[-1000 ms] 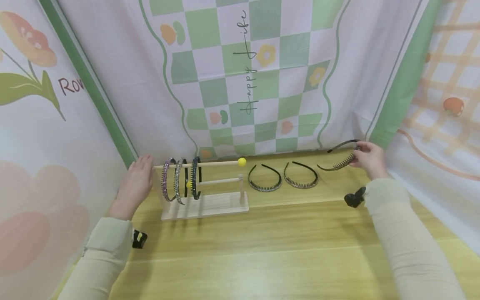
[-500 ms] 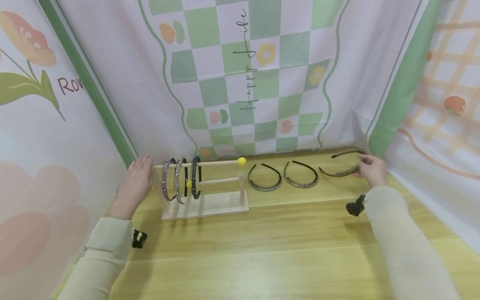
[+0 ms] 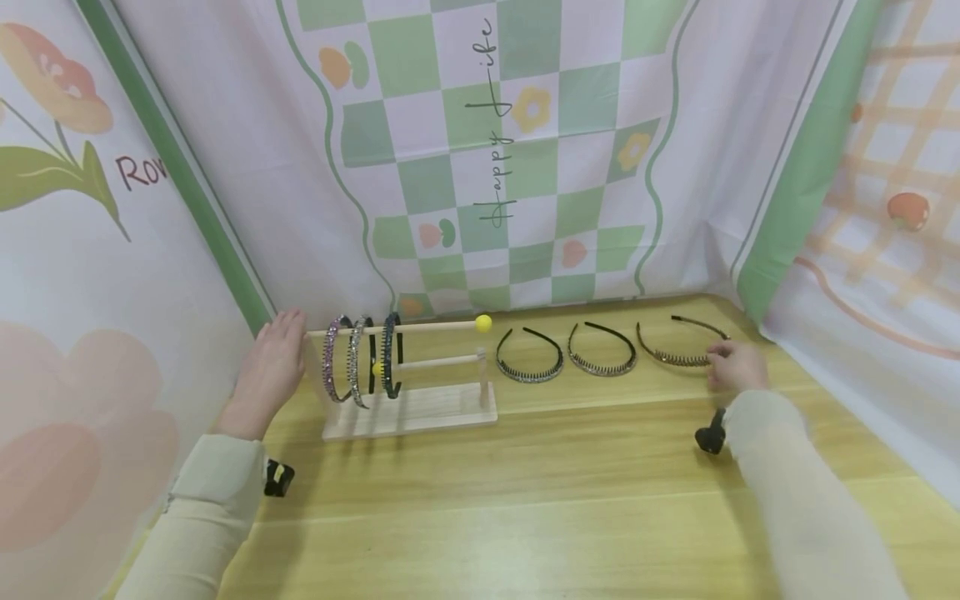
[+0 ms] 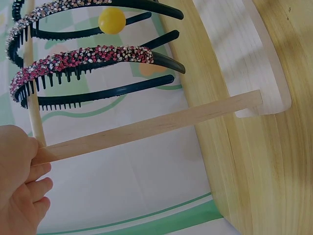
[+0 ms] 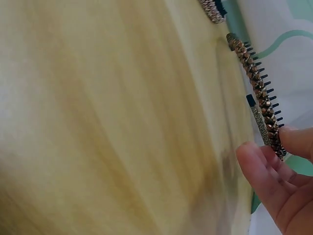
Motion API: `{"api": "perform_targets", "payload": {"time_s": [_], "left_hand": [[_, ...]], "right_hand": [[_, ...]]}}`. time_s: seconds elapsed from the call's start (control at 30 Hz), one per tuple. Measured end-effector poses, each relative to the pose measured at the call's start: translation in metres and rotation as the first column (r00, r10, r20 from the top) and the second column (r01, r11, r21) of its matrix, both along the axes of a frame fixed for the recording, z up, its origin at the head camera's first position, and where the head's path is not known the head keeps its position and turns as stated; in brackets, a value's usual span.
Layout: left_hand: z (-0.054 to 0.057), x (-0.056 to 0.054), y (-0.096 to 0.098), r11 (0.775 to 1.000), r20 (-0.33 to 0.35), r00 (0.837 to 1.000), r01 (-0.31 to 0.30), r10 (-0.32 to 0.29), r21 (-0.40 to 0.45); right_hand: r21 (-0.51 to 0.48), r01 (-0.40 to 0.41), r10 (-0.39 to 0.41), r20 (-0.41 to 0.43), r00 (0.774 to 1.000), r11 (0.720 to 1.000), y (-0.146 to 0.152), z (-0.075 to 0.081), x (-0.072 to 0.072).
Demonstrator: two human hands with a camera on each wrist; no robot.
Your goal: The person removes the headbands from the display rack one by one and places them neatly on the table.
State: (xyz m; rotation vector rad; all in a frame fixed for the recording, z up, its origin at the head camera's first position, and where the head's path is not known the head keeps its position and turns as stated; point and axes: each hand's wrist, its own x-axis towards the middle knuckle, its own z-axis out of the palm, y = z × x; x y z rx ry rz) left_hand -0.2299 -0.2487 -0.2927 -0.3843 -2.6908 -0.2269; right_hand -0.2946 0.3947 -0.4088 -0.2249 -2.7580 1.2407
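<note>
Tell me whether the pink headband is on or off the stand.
On: the upper bar of the stand passes inside the arch of the pink headband.

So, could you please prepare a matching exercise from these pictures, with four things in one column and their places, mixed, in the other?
1. Silver headband
2. Bronze headband
3. Left hand
4. Pink headband

A. Touching one end of the wooden stand
B. Hanging, nearest to the left hand
C. Hanging between two others
D. Pinched by the right hand

Pairs: 1-C, 2-D, 3-A, 4-B
</note>
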Motion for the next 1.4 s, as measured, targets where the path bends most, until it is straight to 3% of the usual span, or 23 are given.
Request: {"api": "perform_targets", "payload": {"time_s": [0.33,0.93,1.1,1.4], "left_hand": [[0.001,0.0,0.0,1.0,0.006,1.0,-0.006,0.006,-0.005],[0.001,0.0,0.001,1.0,0.008,1.0,0.003,-0.003,-0.004],[0.0,0.0,0.001,1.0,0.0,1.0,-0.001,0.001,-0.008],[-0.001,0.0,0.0,1.0,-0.018,1.0,0.01,-0.01,-0.011]], "right_hand": [[-0.01,-0.012,0.013,0.041,0.999,1.0,-0.004,-0.008,0.003],[-0.035,0.01,-0.01,-0.005,1.0,0.999,-0.005,-0.008,0.001],[-0.024,-0.033,0.032,-0.043,0.999,0.999,-0.009,0.003,-0.001],[-0.037,-0.081,0.077,-0.099,0.992,0.996,-0.025,0.038,-0.01]]}}
